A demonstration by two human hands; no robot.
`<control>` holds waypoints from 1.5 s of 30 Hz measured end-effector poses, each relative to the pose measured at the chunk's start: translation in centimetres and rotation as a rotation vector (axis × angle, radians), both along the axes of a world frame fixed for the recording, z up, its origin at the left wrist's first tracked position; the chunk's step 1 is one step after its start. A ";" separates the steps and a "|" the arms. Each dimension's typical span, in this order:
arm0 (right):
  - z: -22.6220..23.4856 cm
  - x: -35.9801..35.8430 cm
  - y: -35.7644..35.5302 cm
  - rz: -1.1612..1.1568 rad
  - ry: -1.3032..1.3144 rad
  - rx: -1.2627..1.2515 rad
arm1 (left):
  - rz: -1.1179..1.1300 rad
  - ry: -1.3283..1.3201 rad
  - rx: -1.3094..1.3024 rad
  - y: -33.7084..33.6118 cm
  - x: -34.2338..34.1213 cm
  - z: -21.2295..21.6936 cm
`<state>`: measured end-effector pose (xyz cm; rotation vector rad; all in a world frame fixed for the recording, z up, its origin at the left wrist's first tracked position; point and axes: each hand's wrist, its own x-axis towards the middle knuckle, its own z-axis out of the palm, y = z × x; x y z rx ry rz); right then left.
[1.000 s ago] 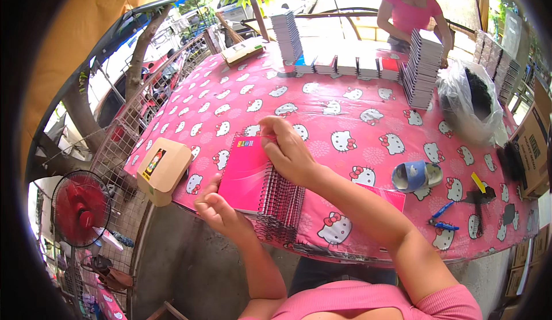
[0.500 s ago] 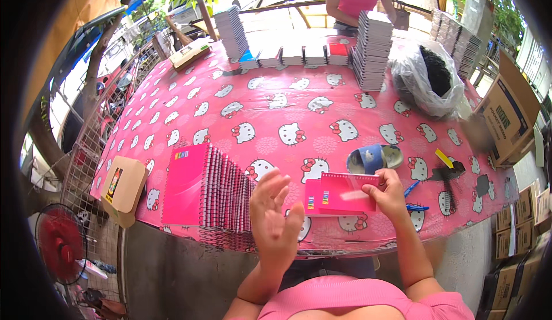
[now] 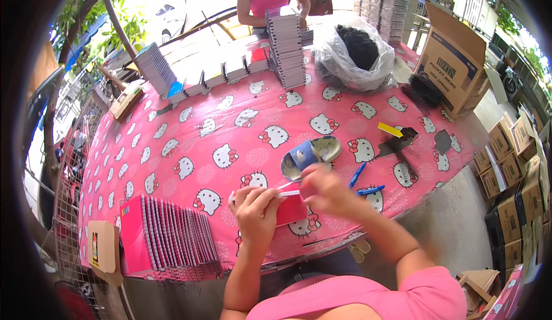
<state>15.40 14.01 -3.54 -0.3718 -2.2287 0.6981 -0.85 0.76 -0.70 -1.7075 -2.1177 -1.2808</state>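
My left hand (image 3: 255,215) is closed on the left part of a small pink memo pad (image 3: 292,209), whose white page edge shows along the top. At the pad's right end is my right hand (image 3: 326,189), blurred by motion, so its grip does not show. Just beyond the pad lies a blue slide sandal (image 3: 302,156). To the left stands a slanting row of pink spiral notebooks (image 3: 172,231). Two blue pens (image 3: 357,174) rest right of my right hand.
Farther right are a yellow strip (image 3: 390,129), black wire coils (image 3: 422,92) and a cardboard box (image 3: 451,64). At the back stand a plastic bag (image 3: 376,78) of black coils and tall notebook stacks (image 3: 286,52). A person (image 3: 267,1) in pink stands behind the table.
The view has swung right. My left hand, open and raised before, now grips the memo pad. My right hand has shifted from holding the pad's top right corner to a blurred motion by its right end.
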 end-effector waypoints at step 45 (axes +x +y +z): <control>5.4 -0.6 -2.3 -0.073 -0.180 0.198 | -0.003 -0.062 0.040 0.2 0.1 -0.8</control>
